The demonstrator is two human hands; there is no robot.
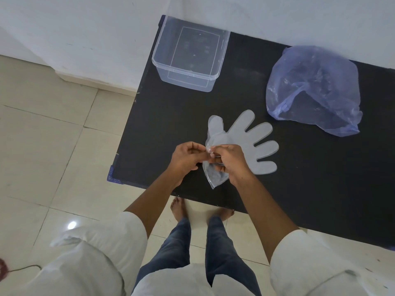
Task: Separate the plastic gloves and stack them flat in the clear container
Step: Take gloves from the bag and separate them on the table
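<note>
A stack of thin translucent plastic gloves (254,142) lies on the black table (299,189), fingers fanned toward the right. My left hand (186,157) and my right hand (230,161) meet over its cuff end, both pinching the plastic edge between fingertips. A loose flap of the cuff (213,178) hangs below my hands near the table's front edge. The clear container (190,54) stands empty and open at the far left corner of the table, well apart from both hands.
A crumpled blue plastic bag (314,90) lies at the back right of the table. White wall runs behind the table. Tiled floor (53,146) lies to the left, and my bare feet stand below the table's front edge.
</note>
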